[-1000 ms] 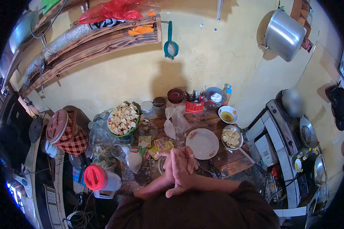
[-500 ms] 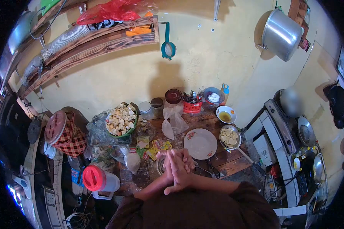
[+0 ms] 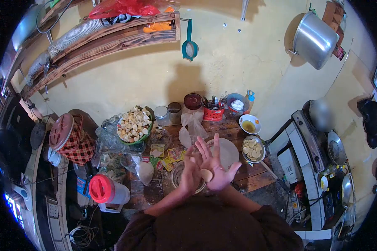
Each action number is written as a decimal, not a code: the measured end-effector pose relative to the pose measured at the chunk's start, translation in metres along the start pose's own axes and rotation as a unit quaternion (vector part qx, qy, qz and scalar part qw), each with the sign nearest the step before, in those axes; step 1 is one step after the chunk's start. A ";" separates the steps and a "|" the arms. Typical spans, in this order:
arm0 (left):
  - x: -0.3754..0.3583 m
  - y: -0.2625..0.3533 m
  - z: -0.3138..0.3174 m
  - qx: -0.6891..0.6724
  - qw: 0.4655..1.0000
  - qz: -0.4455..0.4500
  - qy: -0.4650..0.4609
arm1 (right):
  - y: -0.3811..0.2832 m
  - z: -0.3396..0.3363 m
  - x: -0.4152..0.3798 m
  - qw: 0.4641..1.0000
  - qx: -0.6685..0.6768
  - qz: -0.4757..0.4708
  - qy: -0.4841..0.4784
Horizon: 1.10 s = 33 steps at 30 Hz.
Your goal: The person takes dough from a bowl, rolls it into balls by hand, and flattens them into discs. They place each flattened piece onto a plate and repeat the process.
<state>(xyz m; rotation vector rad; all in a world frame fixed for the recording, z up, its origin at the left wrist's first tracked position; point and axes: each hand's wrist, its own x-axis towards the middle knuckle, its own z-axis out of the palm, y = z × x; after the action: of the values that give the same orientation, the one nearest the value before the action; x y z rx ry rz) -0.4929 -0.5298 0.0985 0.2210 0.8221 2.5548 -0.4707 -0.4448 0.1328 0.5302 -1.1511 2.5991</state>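
A small flattened round piece of dough (image 3: pixel 206 175) lies on the upturned palm of my right hand (image 3: pixel 218 169), whose fingers are spread. My left hand (image 3: pixel 189 173) is just beside it, fingers stretched out, holding nothing. Beneath both hands is a metal bowl (image 3: pixel 175 176), mostly hidden; its contents cannot be made out. A white plate (image 3: pixel 230 152) with a floral edge stands behind my right hand. To the right, a pan (image 3: pixel 252 149) holds several pale flattened dough pieces, and a white bowl (image 3: pixel 250 124) contains yellowish liquid.
On the table's left are a green basket (image 3: pixel 135 126) of cut pale chunks, seasoning packets (image 3: pixel 174 154), a bag of white powder (image 3: pixel 144 172) and a red-lidded jug (image 3: pixel 109 190). Jars (image 3: pixel 174 112) and a red utensil basket (image 3: pixel 213 113) line the wall. A stove (image 3: pixel 305 129) stands right.
My hands were pressed together palm to palm; now they have parted and opened, showing the flattened dough on my right palm. The view has shifted slightly.
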 end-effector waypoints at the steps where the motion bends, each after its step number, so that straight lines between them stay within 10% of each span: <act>1: -0.001 -0.002 0.006 0.180 0.976 0.114 0.034 | -0.006 0.000 0.000 1.000 -0.001 0.000 0.000; 3: -0.003 0.004 0.011 0.197 0.956 0.211 0.058 | -0.015 0.000 -0.001 0.989 0.136 0.034 0.038; 5: -0.003 0.021 0.002 0.587 0.735 0.330 -0.075 | -0.020 -0.004 -0.001 0.990 0.130 0.028 0.042; 8: -0.010 0.026 0.017 0.628 0.725 0.259 -0.112 | -0.022 -0.012 -0.002 0.995 0.076 0.005 0.071; 17: -0.014 0.025 0.019 0.535 0.827 0.136 -0.105 | -0.014 -0.025 -0.005 0.991 -0.029 0.023 0.126; 26: -0.006 0.033 0.002 0.601 0.763 0.130 -0.198 | -0.007 -0.035 -0.004 0.983 -0.059 0.066 0.159; 33: -0.007 0.031 0.005 0.435 0.896 -0.008 -0.089 | -0.003 -0.061 -0.011 0.917 0.234 0.197 0.256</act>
<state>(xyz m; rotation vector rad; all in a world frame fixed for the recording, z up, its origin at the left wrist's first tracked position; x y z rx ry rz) -0.4965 -0.5534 0.1205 0.6962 1.8188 1.9311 -0.4737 -0.3979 0.0925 -0.3468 -0.4947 3.0878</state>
